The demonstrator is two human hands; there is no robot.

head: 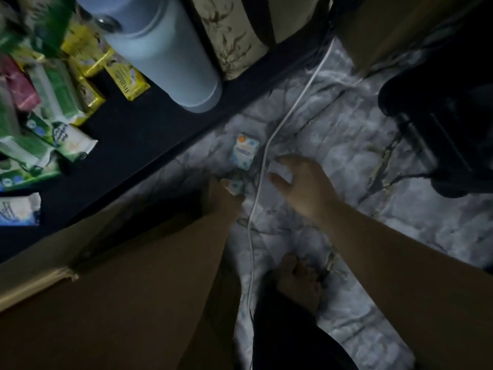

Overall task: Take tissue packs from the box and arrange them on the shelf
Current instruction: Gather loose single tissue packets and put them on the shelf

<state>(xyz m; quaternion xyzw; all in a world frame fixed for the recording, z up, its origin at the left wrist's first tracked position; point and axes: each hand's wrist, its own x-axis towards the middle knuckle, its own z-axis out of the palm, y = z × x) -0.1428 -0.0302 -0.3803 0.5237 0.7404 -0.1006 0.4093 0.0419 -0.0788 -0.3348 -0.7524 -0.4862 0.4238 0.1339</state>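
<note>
Cardboard box (pixel 106 303) nearest; left hand (pixel 224 198) grips tissue pack (pixel 236 184).

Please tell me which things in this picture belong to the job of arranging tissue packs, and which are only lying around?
Belong to the job:
- cardboard box
- small tissue pack on the floor
- tissue pack gripped by the left hand
- right hand, reaching down
- packs on the dark shelf

Only lying around:
- white cable
- white cylinder
- black object
</note>
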